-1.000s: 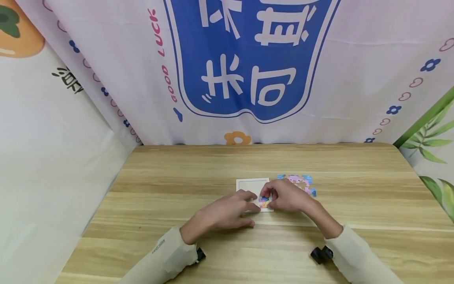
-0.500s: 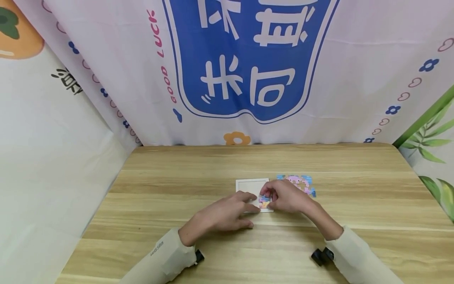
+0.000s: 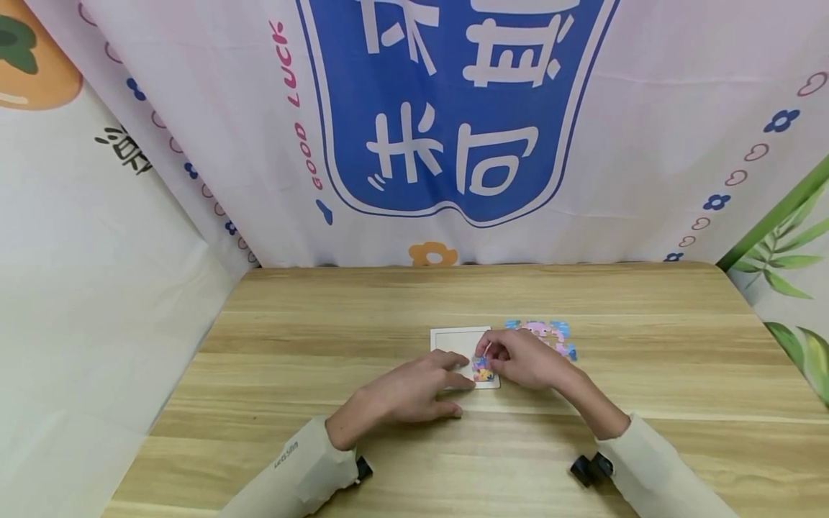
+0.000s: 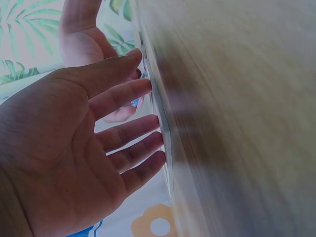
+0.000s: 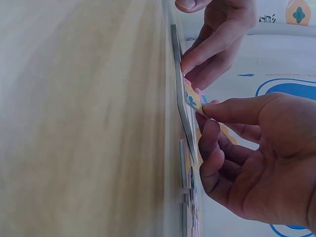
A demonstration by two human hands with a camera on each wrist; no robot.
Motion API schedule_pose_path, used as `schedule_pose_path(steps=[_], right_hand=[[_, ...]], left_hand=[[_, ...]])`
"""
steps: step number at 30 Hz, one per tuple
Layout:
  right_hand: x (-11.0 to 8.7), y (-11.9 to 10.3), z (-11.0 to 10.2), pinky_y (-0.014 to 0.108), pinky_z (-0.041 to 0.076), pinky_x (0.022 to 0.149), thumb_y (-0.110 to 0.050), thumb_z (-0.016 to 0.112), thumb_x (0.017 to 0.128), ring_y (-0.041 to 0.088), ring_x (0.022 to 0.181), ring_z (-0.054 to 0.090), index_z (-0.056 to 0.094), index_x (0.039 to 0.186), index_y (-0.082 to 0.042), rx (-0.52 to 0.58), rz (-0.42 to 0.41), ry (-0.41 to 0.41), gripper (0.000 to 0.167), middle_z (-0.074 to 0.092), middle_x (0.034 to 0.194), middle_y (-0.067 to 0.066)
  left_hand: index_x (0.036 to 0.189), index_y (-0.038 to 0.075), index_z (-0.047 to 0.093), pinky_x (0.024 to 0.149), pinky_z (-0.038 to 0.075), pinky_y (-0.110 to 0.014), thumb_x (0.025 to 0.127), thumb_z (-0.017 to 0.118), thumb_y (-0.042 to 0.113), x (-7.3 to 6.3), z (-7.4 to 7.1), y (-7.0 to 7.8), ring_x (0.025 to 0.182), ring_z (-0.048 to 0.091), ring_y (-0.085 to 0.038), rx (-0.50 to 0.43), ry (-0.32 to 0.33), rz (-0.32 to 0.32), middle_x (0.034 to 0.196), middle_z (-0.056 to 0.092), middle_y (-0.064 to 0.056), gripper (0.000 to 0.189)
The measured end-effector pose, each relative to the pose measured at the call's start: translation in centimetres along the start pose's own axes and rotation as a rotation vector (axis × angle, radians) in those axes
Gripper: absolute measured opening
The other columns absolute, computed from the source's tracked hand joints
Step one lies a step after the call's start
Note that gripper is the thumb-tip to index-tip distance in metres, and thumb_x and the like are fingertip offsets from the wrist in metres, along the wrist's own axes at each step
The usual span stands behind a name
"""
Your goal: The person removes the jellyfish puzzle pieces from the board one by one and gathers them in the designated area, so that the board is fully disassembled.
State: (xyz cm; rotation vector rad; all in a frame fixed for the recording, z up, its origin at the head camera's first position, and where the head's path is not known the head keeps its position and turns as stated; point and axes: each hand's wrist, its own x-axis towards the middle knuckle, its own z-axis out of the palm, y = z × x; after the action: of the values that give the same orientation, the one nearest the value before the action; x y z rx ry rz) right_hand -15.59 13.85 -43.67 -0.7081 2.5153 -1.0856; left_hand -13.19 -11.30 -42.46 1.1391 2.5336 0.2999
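Note:
A small square puzzle tray (image 3: 456,338) with a white rim lies on the table. Colourful jigsaw pieces (image 3: 482,370) show over its lower right corner. In the right wrist view, my right hand (image 5: 276,148) pinches a tilted yellow-and-blue jigsaw piece (image 5: 192,97) by its edge, between thumb and fingers. From the head, that right hand (image 3: 524,357) partly covers the tray's right side. My left hand (image 3: 417,385) reaches across the tray's lower left, its fingertips touching the tray. The left wrist view shows this left hand (image 4: 64,148) with fingers extended and nothing in its palm.
More pink-and-blue jigsaw pieces (image 3: 550,331) lie flat just right of the tray, partly behind my right hand. The wooden table (image 3: 324,309) ends at a printed cloth (image 3: 363,237) hanging along its back edge.
My right thumb and fingers shift slightly at the tray's corner, and more of the yellow-and-blue surface of the jigsaw pieces shows. The left hand stays almost still.

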Motion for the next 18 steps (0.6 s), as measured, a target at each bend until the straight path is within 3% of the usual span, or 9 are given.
schedule_pose_path(steps=[18], right_hand=[[-2.2,1.6,-1.6,0.022,0.056,0.074,-0.004,0.067,0.102,0.01,0.086,0.063,0.075,0.112,-0.005,0.054,-0.042,0.045,0.013,0.072,0.098,0.003]], left_hand=[[0.144,0.024,0.07,0.126,0.043,-0.042,0.104,0.073,0.038,-0.3,0.0,0.1,0.154,0.047,-0.027,0.008,0.013,0.018,0.165,0.05,-0.009,0.043]])
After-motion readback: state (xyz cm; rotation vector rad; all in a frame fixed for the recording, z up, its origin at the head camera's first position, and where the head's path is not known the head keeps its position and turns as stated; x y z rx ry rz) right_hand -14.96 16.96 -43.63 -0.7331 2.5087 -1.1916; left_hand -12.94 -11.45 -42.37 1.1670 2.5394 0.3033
